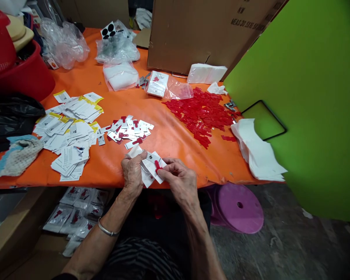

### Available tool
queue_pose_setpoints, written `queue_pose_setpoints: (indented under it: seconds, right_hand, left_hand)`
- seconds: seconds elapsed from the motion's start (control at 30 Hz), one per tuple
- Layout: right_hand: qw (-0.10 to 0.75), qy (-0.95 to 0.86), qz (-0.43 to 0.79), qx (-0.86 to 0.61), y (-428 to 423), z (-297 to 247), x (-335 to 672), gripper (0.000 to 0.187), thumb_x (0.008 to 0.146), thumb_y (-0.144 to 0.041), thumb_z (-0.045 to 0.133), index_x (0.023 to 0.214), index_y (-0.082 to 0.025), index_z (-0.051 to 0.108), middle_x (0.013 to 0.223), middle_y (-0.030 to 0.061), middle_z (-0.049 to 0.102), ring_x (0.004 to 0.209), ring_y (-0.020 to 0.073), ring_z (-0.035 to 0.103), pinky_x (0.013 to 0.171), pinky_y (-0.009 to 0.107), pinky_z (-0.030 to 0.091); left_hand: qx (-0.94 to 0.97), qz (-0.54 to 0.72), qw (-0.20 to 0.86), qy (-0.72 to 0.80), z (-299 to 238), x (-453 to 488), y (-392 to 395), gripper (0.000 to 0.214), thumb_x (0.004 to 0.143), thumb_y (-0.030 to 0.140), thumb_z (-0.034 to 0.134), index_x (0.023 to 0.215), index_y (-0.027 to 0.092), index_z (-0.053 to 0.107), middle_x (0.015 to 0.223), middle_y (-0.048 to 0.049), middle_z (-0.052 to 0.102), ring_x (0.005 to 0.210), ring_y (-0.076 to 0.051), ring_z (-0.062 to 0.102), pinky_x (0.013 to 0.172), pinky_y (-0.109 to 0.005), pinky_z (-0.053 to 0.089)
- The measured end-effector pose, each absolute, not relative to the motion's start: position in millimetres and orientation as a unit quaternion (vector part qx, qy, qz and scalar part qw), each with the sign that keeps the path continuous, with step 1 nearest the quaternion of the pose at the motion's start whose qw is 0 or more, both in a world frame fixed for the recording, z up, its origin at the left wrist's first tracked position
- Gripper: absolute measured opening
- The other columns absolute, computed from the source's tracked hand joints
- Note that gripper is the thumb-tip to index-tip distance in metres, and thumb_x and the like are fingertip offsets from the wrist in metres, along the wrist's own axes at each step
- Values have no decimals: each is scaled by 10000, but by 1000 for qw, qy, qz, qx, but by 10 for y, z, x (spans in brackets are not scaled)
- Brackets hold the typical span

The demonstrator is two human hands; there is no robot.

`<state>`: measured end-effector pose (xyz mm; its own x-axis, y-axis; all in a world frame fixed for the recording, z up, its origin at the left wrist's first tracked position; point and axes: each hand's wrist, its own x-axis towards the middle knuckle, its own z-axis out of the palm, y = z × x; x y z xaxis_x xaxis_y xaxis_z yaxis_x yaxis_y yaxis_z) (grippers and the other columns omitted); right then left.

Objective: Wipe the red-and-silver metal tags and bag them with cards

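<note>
In front of me at the table's edge, a white card with a red T-shaped piece [157, 165] on it is held between my two hands. My left hand [132, 173] is closed, thumb pressing near the card's upper left corner. Beneath that card it also grips a white paper or small packet [146, 179]; I cannot tell which. My right hand [181, 181] pinches the card's right side beside the red piece. Just beyond my hands lies a pile of white cards with red pieces [128, 130]. Farther right spreads a heap of loose red pieces [204, 111].
Printed leaflets [72, 155] are piled left on the orange table [163, 136]. White bags [255, 151] lie at the right edge. A cardboard box [198, 35] stands behind, a green panel [309, 97] to the right. Filled packets [76, 210] and a purple stool [240, 208] are below.
</note>
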<state>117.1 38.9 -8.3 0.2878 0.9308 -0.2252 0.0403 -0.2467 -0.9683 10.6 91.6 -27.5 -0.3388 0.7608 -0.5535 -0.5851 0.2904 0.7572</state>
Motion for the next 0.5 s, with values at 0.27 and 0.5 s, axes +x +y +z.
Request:
queue_pose_setpoints:
  seconds: [0.27,0.5]
  right_hand:
    - [492,-346,532,-596,498,-10,1304,146,535,-240,734,529,-174,605,871,51,669,822,195,603,662,285,440]
    - [483,-325,475,-660,598,-115,1232,165,531,-251,731,543,-165,591,470,-53,528,432,84,440,435,224,341]
  left_hand:
    - [197,572,615,506,-185,87,863,245,443,149,762,622,123,597,517,43,586,432,-102,534,452,-228,455]
    - [250,482,700,464,-162,-5,834,231,425,83,765,585,115,602,525,22,605,462,-116,560,486,-237,486]
